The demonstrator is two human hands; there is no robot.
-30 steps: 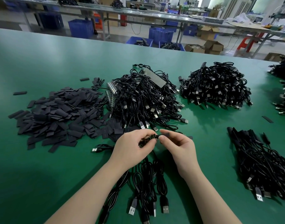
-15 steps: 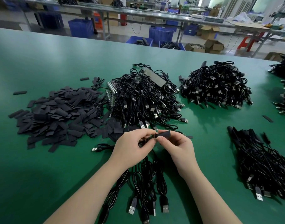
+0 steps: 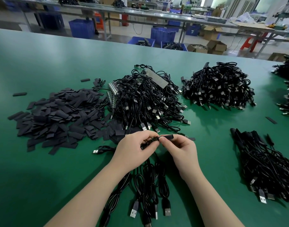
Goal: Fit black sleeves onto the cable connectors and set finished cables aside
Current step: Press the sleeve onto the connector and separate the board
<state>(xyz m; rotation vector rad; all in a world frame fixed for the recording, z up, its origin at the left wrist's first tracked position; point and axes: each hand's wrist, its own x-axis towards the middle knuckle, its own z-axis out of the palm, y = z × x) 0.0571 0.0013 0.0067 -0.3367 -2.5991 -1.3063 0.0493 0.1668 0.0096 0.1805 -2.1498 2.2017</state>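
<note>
My left hand (image 3: 134, 148) grips the connector ends of several black cables (image 3: 148, 179), whose loops and USB plugs trail toward me on the green table (image 3: 42, 177). One small connector (image 3: 154, 139) sticks out between its thumb and forefinger. My right hand (image 3: 179, 149) pinches a black sleeve (image 3: 167, 137), its open end right at that connector's tip. A heap of loose flat black sleeves (image 3: 58, 118) lies to the left. Behind my hands sits a big pile of cables (image 3: 145, 99).
A second cable pile (image 3: 219, 89) lies at the back right, a bundle of sleeved cables (image 3: 263, 163) at the near right, and more cables (image 3: 288, 89) at the right edge. A few stray sleeves (image 3: 271, 120) are scattered about. Benches and blue crates (image 3: 162, 35) stand beyond the table.
My right hand has brought a black sleeve up to the connector that my left hand holds; the sleeve now sticks out to the right of my fingertips. The piles have not moved.
</note>
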